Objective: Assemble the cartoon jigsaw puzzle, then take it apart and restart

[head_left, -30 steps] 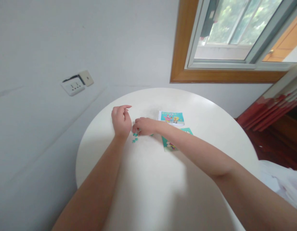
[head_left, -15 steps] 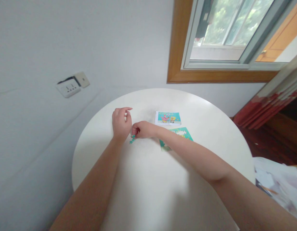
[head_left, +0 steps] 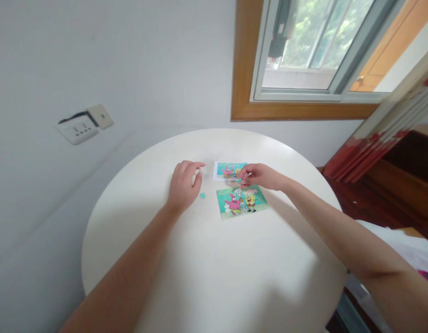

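A cartoon jigsaw puzzle (head_left: 242,202) lies on the white table, mostly filled, with pale gaps at its left and top. Over its far edge, my right hand (head_left: 252,175) pinches a small teal puzzle piece (head_left: 239,181). Behind the puzzle is a reference picture card (head_left: 225,171) with the same pink and yellow characters; my right hand covers its right end. My left hand (head_left: 185,185) rests on the table to the left, fingers apart and holding nothing. Close to its wrist lies a loose teal puzzle piece (head_left: 202,195).
The round white table (head_left: 214,259) stands against a pale wall. A wall socket (head_left: 78,129) is at the left, and a wood-framed window (head_left: 304,55) at the back right. A red and cream curtain (head_left: 380,134) hangs right. White plastic and other items crowd the table's right side.
My right hand has moved right from beside the left hand to above the puzzle, carrying a piece. One loose piece stays near my left hand. The view has shifted slightly.
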Demonstrator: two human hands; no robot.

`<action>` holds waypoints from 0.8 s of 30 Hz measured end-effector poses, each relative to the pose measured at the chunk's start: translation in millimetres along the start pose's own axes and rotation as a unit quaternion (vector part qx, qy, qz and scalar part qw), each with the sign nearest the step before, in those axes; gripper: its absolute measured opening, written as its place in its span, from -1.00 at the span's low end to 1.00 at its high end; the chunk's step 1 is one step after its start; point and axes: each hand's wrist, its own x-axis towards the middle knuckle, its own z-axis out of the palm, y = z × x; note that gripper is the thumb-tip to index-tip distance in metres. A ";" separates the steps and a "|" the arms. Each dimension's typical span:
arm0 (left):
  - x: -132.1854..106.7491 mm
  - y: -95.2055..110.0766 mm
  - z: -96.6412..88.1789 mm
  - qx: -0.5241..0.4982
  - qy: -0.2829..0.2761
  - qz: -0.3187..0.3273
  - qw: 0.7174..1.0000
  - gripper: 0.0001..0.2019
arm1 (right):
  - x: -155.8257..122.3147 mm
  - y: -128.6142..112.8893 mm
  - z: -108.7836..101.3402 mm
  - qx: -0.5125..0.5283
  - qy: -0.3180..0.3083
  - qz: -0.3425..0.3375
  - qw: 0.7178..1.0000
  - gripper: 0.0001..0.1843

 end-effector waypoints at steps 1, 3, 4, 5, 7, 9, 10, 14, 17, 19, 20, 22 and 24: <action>-0.4 5.5 2.2 -0.003 -0.017 0.016 1.000 -0.74 | -9.1 3.8 -4.4 -0.004 0.009 0.014 1.000 -0.88; -2.0 13.1 6.8 -0.019 -0.058 0.046 0.997 -0.74 | -22.5 10.1 -6.9 -0.005 0.014 0.029 0.999 -0.88; -3.0 15.1 9.3 -0.032 -0.086 0.062 0.994 -0.75 | -26.6 12.2 -5.7 -0.008 0.011 0.029 0.999 -0.88; -4.2 16.1 11.8 -0.050 -0.118 0.078 0.989 -0.76 | -29.1 13.6 -3.5 -0.017 0.006 0.022 1.000 -0.87; -6.7 15.8 16.4 -0.091 -0.198 0.107 0.970 -0.78 | -29.5 14.0 2.9 -0.058 -0.009 -0.005 0.998 -0.83; -8.9 14.4 19.7 -0.126 -0.265 0.126 0.948 -0.81 | -25.7 12.3 10.6 -0.090 -0.037 -0.021 0.995 -0.79; -9.8 13.7 20.8 -0.139 -0.286 0.128 0.940 -0.82 | -22.8 11.1 14.7 -0.087 -0.058 -0.019 0.994 -0.78; -11.5 11.4 21.8 -0.156 -0.311 0.114 0.931 -0.84 | -10.3 6.8 31.1 -0.032 -0.135 -0.008 0.990 -0.80; -11.7 9.6 20.0 -0.162 -0.323 0.107 0.926 -0.85 | -4.3 5.8 40.4 -0.063 -0.135 -0.020 0.989 -0.85; -11.7 8.5 17.9 -0.167 -0.333 0.107 0.922 -0.83 | -2.8 6.9 44.0 -0.086 -0.132 -0.020 0.987 -0.85; -11.7 8.1 16.9 -0.168 -0.338 0.108 0.920 -0.82 | -2.5 8.0 45.0 -0.094 -0.132 -0.022 0.987 -0.84; -11.9 7.6 15.3 -0.168 -0.346 0.110 0.917 -0.79 | -2.3 10.6 46.0 -0.103 -0.131 -0.028 0.986 -0.83; -12.3 7.6 14.7 -0.164 -0.349 0.110 0.916 -0.77 | -2.3 13.3 46.5 -0.110 -0.128 -0.038 0.985 -0.82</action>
